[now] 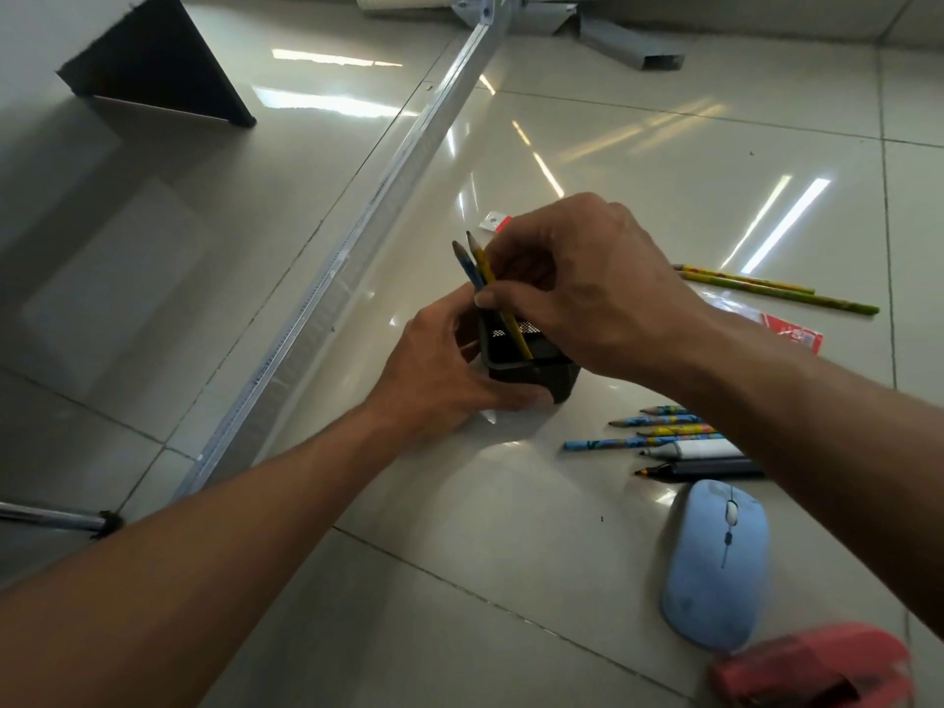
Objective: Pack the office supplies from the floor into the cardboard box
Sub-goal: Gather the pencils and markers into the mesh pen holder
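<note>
Gripping two pencils (477, 270) between thumb and fingers, the right hand (582, 288) is feeding them, points up, into a black mesh pencil holder (531, 365) on the tiled floor (459, 554). One pencil is blue, the other yellow, and both are leaning against the holder's far rim with their lower ends already inside. The left hand (439, 380) is wrapping around the holder's near side, clamped on it, apparently to keep the light cup from tipping as the pencils are going in.

Just right of the holder, more supplies are waiting: a small row of patterned pencils (659, 429), a white marker (689, 450) and a dark marker (705, 468) lying side by side below them. Nearer the camera from the holder, a pale blue mouse (715, 564) is resting on the floor, with a blurred red object (812, 666), possibly a stapler, beside it at the frame's edge. Beyond the holder to the right, two long yellow pencils (776, 291) are lying next to a red packet (786, 334), and another red-and-white packet (498, 222) is peeking out behind the right hand.

No cardboard box is showing in this view, so packing proper looks not yet begun; gathering loose pencils into the holder seems meant to make them easier to carry over as one bundle.
</note>
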The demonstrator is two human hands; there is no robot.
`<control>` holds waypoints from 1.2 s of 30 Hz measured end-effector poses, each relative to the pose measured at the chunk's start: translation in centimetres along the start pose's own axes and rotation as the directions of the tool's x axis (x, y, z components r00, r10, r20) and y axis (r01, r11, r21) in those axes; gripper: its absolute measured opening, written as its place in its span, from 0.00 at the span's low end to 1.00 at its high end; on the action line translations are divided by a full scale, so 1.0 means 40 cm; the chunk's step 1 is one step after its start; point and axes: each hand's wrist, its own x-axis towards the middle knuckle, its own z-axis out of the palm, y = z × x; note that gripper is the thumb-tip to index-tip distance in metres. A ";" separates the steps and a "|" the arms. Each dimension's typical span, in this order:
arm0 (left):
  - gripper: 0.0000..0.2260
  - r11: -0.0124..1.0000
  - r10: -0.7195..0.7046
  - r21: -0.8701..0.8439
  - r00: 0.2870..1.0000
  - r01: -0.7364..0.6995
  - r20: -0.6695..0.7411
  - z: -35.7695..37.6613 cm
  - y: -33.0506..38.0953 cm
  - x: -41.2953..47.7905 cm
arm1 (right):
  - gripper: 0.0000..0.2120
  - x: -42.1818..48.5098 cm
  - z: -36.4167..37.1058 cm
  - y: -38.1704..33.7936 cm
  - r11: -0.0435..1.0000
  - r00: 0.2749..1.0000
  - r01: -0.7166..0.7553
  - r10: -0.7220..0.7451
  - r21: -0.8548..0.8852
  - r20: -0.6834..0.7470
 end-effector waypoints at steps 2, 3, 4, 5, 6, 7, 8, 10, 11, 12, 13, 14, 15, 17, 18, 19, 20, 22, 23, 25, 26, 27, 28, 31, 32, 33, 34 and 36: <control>0.31 1.000 -0.001 0.004 1.000 0.001 -0.003 0.001 -0.004 0.001 | 0.04 -0.001 0.001 0.005 1.000 1.000 0.008 -0.008 0.005 0.008; 0.31 1.000 0.001 0.008 1.000 -0.001 -0.003 0.002 -0.006 0.001 | 0.04 0.000 0.000 0.007 1.000 1.000 0.010 -0.010 0.005 0.005; 0.31 1.000 0.004 0.015 1.000 -0.004 -0.002 0.002 -0.008 0.002 | 0.04 0.003 -0.001 0.008 1.000 1.000 0.011 -0.011 0.003 -0.001; 0.32 1.000 0.004 0.018 1.000 -0.004 -0.002 0.003 -0.011 0.003 | 0.04 0.005 -0.003 0.009 1.000 1.000 0.010 -0.010 0.002 -0.008; 0.33 1.000 0.002 0.016 1.000 -0.002 -0.002 0.004 -0.014 0.004 | 0.05 0.008 -0.004 0.010 1.000 1.000 0.010 -0.010 -0.001 -0.011; 0.34 1.000 -0.001 0.006 1.000 0.001 -0.001 0.005 -0.017 0.004 | 0.06 0.010 -0.005 0.011 1.000 1.000 0.010 -0.010 -0.006 -0.010; 0.34 1.000 -0.002 -0.004 1.000 0.002 0.001 0.005 -0.019 0.004 | 0.06 0.011 -0.005 0.012 1.000 1.000 0.012 -0.012 -0.014 -0.008; 0.34 1.000 -0.002 -0.008 1.000 0.002 0.005 0.004 -0.019 0.004 | 0.07 0.012 -0.006 0.016 0.999 1.000 0.019 -0.019 -0.033 -0.005; 0.34 1.000 -0.006 -0.007 1.000 0.006 0.008 0.004 -0.019 0.004 | 0.07 0.013 -0.005 0.017 0.999 1.000 0.022 -0.022 -0.042 -0.005; 0.33 1.000 -0.010 -0.004 1.000 0.010 0.009 0.004 -0.020 0.004 | 0.07 0.013 -0.003 0.018 0.998 1.000 0.022 -0.022 -0.051 -0.007; 0.32 1.000 -0.012 0.004 1.000 0.012 0.010 0.005 -0.018 0.004 | 0.08 0.015 0.000 0.019 0.998 1.000 0.017 -0.018 -0.058 -0.011; 0.32 1.000 -0.012 0.011 1.000 0.012 0.011 0.005 -0.016 0.004 | 0.09 0.016 0.004 0.019 0.998 1.000 0.009 -0.010 -0.061 -0.020; 0.32 1.000 -0.013 0.017 1.000 0.013 0.012 0.005 -0.013 0.004 | 0.10 0.018 0.007 0.019 0.998 1.000 0.000 -0.001 -0.059 -0.031; 0.32 1.000 -0.011 0.019 1.000 0.010 0.009 0.004 -0.007 0.003 | 0.11 0.024 0.012 0.017 0.998 0.999 -0.016 0.013 -0.054 -0.046; 0.32 1.000 -0.007 0.017 1.000 0.007 0.009 0.004 -0.005 0.003 | 0.11 0.029 0.012 0.017 0.998 0.999 -0.021 0.019 -0.054 -0.048; 0.32 1.000 -0.005 0.016 1.000 0.004 0.008 0.004 -0.006 0.004 | 0.11 0.034 0.012 0.016 0.998 0.999 -0.027 0.024 -0.055 -0.047; 0.33 1.000 -0.004 0.015 1.000 0.004 0.007 0.004 -0.008 0.005 | 0.12 0.039 0.011 0.017 0.998 0.999 -0.030 0.028 -0.057 -0.045; 0.33 1.000 -0.015 -0.002 1.000 0.015 0.005 0.003 -0.009 0.004 | 0.13 0.044 0.010 0.018 0.998 0.999 -0.031 0.029 -0.062 -0.038; 0.33 1.000 -0.020 -0.012 1.000 0.020 0.006 0.003 -0.009 0.003 | 0.14 0.045 0.007 0.018 0.997 0.999 -0.032 0.029 -0.065 -0.038; 0.34 0.999 -0.018 -0.037 1.000 0.018 0.012 0.001 -0.005 0.001 | 0.15 0.043 -0.004 0.023 0.998 0.998 -0.040 0.037 -0.058 -0.056; 0.35 0.998 -0.016 -0.053 1.000 0.017 0.018 0.000 -0.003 0.001 | 0.14 0.042 -0.014 0.028 0.998 0.996 -0.051 0.047 -0.045 -0.075; 0.36 0.998 -0.015 -0.068 1.000 0.016 0.022 -0.001 -0.002 0.001 | 0.13 0.042 -0.027 0.035 0.998 0.993 -0.063 0.060 -0.029 -0.099; 0.37 0.997 -0.014 -0.079 1.000 0.015 0.023 -0.002 0.001 0.000 | 0.12 0.042 -0.042 0.044 0.997 0.990 -0.076 0.073 -0.018 -0.122; 0.37 0.995 -0.021 -0.097 0.999 0.025 0.038 -0.003 0.006 -0.001 | 0.07 0.043 -0.087 0.081 0.991 0.979 -0.130 0.126 -0.013 -0.159; 0.36 0.995 -0.020 -0.101 0.999 0.025 0.046 -0.001 0.006 0.000 | 0.06 0.040 -0.105 0.102 0.987 0.974 -0.159 0.154 -0.017 -0.168; 0.36 0.993 -0.026 -0.111 0.998 0.031 0.048 -0.002 0.004 0.000 | 0.05 0.037 -0.119 0.125 0.981 0.968 -0.190 0.183 -0.026 -0.171; 0.36 0.991 -0.035 -0.126 0.998 0.040 0.044 -0.006 -0.001 -0.002 | 0.05 0.035 -0.131 0.151 0.973 0.961 -0.229 0.218 -0.044 -0.171; 0.36 0.987 -0.039 -0.157 0.998 0.045 0.040 -0.004 -0.009 0.000 | 0.06 0.016 -0.162 0.221 0.937 0.931 -0.335 0.314 -0.096 -0.188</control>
